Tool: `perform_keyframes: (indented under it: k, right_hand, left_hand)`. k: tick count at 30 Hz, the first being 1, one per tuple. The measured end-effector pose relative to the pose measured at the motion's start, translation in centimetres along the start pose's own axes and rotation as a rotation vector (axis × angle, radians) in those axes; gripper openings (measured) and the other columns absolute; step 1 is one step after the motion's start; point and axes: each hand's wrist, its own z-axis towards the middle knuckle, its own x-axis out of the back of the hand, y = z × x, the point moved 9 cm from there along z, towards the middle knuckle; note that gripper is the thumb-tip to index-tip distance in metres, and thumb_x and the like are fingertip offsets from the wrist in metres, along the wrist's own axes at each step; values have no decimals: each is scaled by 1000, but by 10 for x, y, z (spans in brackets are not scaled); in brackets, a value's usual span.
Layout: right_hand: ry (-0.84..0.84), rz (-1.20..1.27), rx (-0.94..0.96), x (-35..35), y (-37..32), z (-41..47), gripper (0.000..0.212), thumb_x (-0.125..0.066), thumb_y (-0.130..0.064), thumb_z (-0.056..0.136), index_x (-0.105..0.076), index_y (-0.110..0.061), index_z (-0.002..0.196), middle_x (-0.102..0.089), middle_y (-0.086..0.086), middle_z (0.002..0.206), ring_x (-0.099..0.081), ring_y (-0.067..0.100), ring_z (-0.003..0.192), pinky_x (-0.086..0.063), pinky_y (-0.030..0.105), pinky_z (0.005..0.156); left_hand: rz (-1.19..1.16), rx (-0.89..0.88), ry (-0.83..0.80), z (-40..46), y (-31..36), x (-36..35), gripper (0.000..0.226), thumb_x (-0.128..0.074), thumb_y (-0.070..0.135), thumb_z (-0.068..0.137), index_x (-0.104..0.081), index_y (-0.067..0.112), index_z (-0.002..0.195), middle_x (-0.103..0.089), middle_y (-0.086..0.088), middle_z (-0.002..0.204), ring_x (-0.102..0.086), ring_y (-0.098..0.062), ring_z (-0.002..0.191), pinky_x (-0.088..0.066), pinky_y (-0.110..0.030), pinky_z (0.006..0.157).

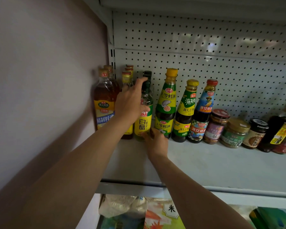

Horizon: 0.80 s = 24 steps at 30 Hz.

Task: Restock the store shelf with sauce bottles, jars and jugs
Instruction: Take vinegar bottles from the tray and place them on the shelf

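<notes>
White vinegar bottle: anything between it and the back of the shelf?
Yes. More dark-capped bottles stand directly behind the white vinegar bottle, filling that row up to the pegboard. Both hands are already on it: left hand around the neck, right hand at the base.

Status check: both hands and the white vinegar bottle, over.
Left hand around the white vinegar bottle, fingertip at its cap. Right hand pinching its base. Bottle upright on the shelf; oyster sauce bottle close alongside.
</notes>
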Motion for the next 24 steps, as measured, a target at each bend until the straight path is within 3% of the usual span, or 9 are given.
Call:
perform_keyframes:
  k: [3, 9, 13, 16, 18, 24]
  right_hand:
    - [-3, -6, -7, 3, -4, -2, 27, -66, -42, 92, -68, -16, 99, -72, 6, 94, -64, 30, 86, -39, 29, 67]
    - [-60, 25, -60, 13, -7, -8, 30, -66, -39, 92, -67, -16, 111, -73, 7, 109, -66, 31, 104, -54, 41, 87]
    - [-112, -2, -67, 38, -5, -21, 49, -71, -42, 89, -61, -15, 130, -69, 6, 124, -63, 26, 116, -49, 34, 94]
    - [-149, -47, -31, 60, 0, -32, 57, -73, -42, 88, -57, -16, 136, -67, 4, 128, -62, 26, 118, -43, 26, 87]
    - [-151, -87, 4, 76, 3, -38, 58, -74, -42, 87, -55, -15, 136, -67, 3, 128, -62, 27, 117, -42, 26, 84]
    - [-249, -264, 150, 100, -2, -66, 78, -80, -47, 79, -46, -24, 144, -56, 5, 139, -48, 30, 130, -44, 39, 102]
  left_hand:
    - [22, 2, 15, 2, -1, -3, 101, -90, 35, 64, -30, 29, 145, -66, -5, 117, -54, -28, 117, -47, -43, 90]
    - [112, 10, 3, 3, 0, -6, 105, -87, 42, 66, -23, 29, 148, -68, -7, 117, -54, -30, 117, -48, -44, 89]
    - [150, 29, -42, -4, 6, -4, 109, -83, 42, 71, -15, 26, 154, -62, -14, 126, -51, -32, 121, -48, -45, 93]
    - [135, 47, -29, -20, 15, 7, 113, -84, 40, 72, -12, 20, 156, -53, -13, 140, -45, -32, 131, -44, -45, 101]
    - [64, 84, -9, -38, 19, 15, 109, -85, 35, 72, -16, 21, 155, -51, -11, 142, -45, -31, 130, -43, -44, 101]
    - [-151, 328, -80, -114, 4, 15, 87, -89, 25, 67, -40, 31, 138, -50, -9, 131, -47, -30, 124, -43, -47, 102]
